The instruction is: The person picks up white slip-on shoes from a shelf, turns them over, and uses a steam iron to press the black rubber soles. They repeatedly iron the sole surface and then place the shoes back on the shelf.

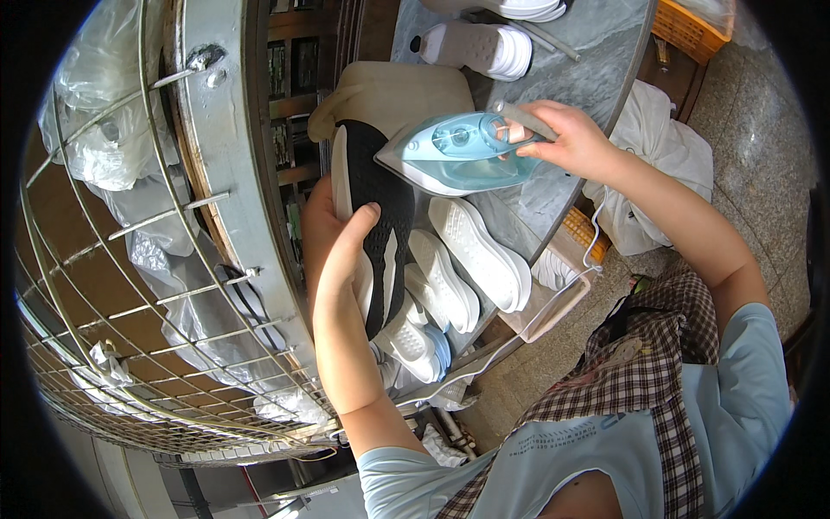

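Note:
My left hand (333,238) is closed around a black shoe (380,195) with a knit-like surface and white edging, thumb pressed on its side. My right hand (566,138) grips a light-blue clothes iron (458,151), and a grey cylindrical piece shows at the grip. The iron's tip points left, over the edge of the black shoe; whether they touch I cannot tell. Just below the iron, several white shoe soles (480,251) lie in a row on the grey marbled tabletop (588,82).
A wire rack (143,233) holding clear plastic bags stands at left. Beyond the iron sit a beige plastic container (402,91) and a grey-and-white shoe (475,48). To the right are an orange crate (692,30) and a white sack (661,164). The iron's white cord (596,229) hangs down.

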### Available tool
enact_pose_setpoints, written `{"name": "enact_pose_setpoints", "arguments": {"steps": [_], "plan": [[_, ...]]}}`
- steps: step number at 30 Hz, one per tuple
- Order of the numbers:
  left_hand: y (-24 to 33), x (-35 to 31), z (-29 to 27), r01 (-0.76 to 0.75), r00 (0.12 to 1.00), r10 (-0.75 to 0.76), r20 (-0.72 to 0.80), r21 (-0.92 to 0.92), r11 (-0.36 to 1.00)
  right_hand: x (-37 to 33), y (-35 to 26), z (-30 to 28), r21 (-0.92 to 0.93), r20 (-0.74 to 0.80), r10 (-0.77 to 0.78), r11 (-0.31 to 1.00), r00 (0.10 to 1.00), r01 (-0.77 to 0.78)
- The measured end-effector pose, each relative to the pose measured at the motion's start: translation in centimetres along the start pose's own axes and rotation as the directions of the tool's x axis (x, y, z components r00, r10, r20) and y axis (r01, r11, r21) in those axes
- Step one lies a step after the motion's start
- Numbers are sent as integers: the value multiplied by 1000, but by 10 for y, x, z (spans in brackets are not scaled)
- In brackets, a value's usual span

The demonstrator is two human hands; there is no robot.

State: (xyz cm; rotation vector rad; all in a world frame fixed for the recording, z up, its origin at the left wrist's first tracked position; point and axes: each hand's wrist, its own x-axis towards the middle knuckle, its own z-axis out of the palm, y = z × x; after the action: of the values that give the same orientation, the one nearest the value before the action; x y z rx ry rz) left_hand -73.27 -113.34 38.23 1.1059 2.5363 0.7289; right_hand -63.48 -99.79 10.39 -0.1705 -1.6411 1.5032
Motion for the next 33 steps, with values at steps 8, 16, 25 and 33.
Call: {"name": "enact_pose_setpoints", "arguments": {"steps": [8,16,25,33], "plan": [[2,0,-1,1,1000,-1,20,23,1000,0,0,2,0,-20,24,1000,1000,-24],[3,-1,-1,-10,1000,9,16,19,1000,1,2,3,6,-15,27,1000,1000,-27],[1,3,0,-9,1000,8,5,44,999,0,2,1,19,-3,19,1000,1000,-19],[2,2,1,-8,1000,8,13,6,1000,0,4,2,-3,-20,-8,1000,1000,8]]}}
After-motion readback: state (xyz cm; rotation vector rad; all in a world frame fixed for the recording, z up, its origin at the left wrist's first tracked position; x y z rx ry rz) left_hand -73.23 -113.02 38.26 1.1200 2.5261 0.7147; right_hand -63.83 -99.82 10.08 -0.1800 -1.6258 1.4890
